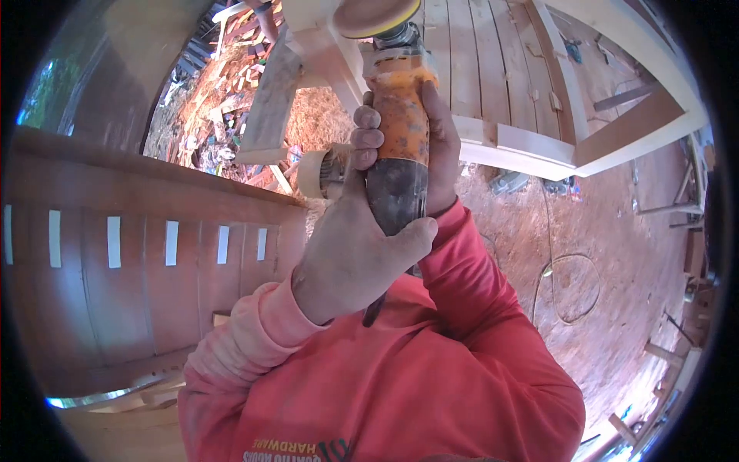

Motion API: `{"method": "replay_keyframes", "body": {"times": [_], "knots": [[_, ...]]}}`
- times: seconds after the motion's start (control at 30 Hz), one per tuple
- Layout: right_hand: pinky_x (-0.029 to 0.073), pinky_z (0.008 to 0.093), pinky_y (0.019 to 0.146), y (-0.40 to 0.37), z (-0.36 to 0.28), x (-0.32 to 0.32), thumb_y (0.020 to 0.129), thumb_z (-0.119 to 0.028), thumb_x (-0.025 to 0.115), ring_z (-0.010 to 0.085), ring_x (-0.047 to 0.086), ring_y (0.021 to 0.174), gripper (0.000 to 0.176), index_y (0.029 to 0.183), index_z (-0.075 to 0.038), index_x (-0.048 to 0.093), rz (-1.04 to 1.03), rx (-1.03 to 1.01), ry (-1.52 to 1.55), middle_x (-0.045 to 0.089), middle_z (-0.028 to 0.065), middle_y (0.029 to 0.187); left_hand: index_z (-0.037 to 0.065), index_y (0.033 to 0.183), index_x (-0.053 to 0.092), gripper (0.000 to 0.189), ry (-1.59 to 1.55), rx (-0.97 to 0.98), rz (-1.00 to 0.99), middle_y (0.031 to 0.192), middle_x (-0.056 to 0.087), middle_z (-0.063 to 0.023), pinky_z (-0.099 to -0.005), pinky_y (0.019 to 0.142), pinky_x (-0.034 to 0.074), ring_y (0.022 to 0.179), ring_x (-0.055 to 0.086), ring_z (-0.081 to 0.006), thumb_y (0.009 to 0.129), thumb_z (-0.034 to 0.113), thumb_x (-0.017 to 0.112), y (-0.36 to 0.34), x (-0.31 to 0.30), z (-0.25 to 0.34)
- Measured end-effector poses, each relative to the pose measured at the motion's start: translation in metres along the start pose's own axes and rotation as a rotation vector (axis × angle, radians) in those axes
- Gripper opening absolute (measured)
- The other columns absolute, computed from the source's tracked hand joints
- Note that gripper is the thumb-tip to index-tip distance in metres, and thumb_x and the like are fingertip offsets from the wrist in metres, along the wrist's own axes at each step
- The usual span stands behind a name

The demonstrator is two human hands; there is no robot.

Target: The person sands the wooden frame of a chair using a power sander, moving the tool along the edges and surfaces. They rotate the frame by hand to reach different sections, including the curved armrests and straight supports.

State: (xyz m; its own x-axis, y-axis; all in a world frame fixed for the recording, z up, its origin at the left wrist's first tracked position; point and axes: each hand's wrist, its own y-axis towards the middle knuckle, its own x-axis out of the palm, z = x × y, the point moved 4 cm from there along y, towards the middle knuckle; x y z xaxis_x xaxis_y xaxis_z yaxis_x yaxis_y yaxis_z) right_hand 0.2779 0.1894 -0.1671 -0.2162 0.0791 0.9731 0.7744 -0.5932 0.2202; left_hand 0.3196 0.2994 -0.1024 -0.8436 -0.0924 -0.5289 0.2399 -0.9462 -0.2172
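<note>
An angle grinder (404, 115) with an orange, scuffed body and a dark rear handle is held upright in front of my chest. Its round disc (377, 17), with a yellowish edge, is at the top of the view. My left hand (339, 258) is closed around the dark rear part, thumb lying across it. Higher up, my right hand (441, 154) grips the orange body, its thumb along the right side. Fingertips show on the grinder's left side. The disc is close to a pale wooden frame piece (327, 54) in this view.
A slatted wooden panel (493, 69) in a pale frame lies at the upper right. On the left stands a brown boarded panel (123, 300) with white slots. Wood scraps (223, 108) and sawdust cover the ground behind. A looped cable (573, 289) lies on the dirt floor.
</note>
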Motion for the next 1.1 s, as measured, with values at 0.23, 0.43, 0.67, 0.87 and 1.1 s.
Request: {"method": "replay_keyframes", "body": {"times": [0.23, 0.43, 0.67, 0.87, 1.1], "knots": [[0.056, 0.0344, 0.07, 0.002, 0.001, 0.006, 0.102, -0.055, 0.054, 0.0194, 0.061, 0.079, 0.056, 0.131, -0.007, 0.054, 0.003, 0.006, -0.044, 0.058, 0.0099, 0.096, -0.004, 0.13, 0.051, 0.063, -0.057, -0.031, 0.014, 0.098, 0.066, -0.012, -0.035, 0.082, 0.055, 0.089, 0.066, -0.0193, 0.083, 0.031, 0.076, -0.004, -0.005, 0.009], [0.053, 0.0324, 0.069, 0.004, 0.002, 0.013, 0.103, -0.055, 0.053, 0.0179, 0.059, 0.08, 0.058, 0.133, -0.005, 0.054, -0.016, 0.018, -0.04, 0.056, 0.009, 0.096, -0.004, 0.13, 0.052, 0.062, -0.075, -0.115, -0.026, 0.1, 0.065, -0.011, -0.035, 0.082, 0.054, 0.091, 0.065, -0.0182, 0.085, 0.03, 0.075, -0.005, -0.005, 0.014], [0.053, 0.0319, 0.071, 0.006, 0.003, 0.017, 0.102, -0.056, 0.054, 0.0173, 0.058, 0.081, 0.06, 0.131, -0.003, 0.054, -0.083, 0.031, 0.041, 0.057, 0.0089, 0.097, -0.008, 0.131, 0.049, 0.065, 0.027, -0.107, 0.035, 0.104, 0.065, -0.0141, -0.0356, 0.086, 0.054, 0.096, 0.066, -0.0203, 0.085, 0.03, 0.075, -0.009, -0.007, 0.028], [0.057, 0.0356, 0.067, 0.007, -0.002, 0.022, 0.101, -0.058, 0.055, 0.0215, 0.064, 0.078, 0.056, 0.117, -0.004, 0.057, -0.132, 0.058, 0.185, 0.061, 0.0113, 0.096, -0.01, 0.132, 0.048, 0.067, 0.105, -0.098, 0.037, 0.105, 0.067, -0.0174, -0.0361, 0.088, 0.054, 0.098, 0.069, -0.0229, 0.085, 0.03, 0.075, -0.009, 0.0, 0.036], [0.053, 0.0334, 0.071, 0.004, -0.009, 0.016, 0.102, -0.055, 0.054, 0.0177, 0.059, 0.081, 0.058, 0.131, -0.004, 0.053, -0.028, 0.001, 0.04, 0.057, 0.0089, 0.098, -0.004, 0.132, 0.05, 0.06, -0.149, -0.163, -0.034, 0.1, 0.064, -0.007, -0.0309, 0.081, 0.053, 0.09, 0.063, -0.0127, 0.087, 0.028, 0.074, -0.002, 0.001, 0.035]]}}
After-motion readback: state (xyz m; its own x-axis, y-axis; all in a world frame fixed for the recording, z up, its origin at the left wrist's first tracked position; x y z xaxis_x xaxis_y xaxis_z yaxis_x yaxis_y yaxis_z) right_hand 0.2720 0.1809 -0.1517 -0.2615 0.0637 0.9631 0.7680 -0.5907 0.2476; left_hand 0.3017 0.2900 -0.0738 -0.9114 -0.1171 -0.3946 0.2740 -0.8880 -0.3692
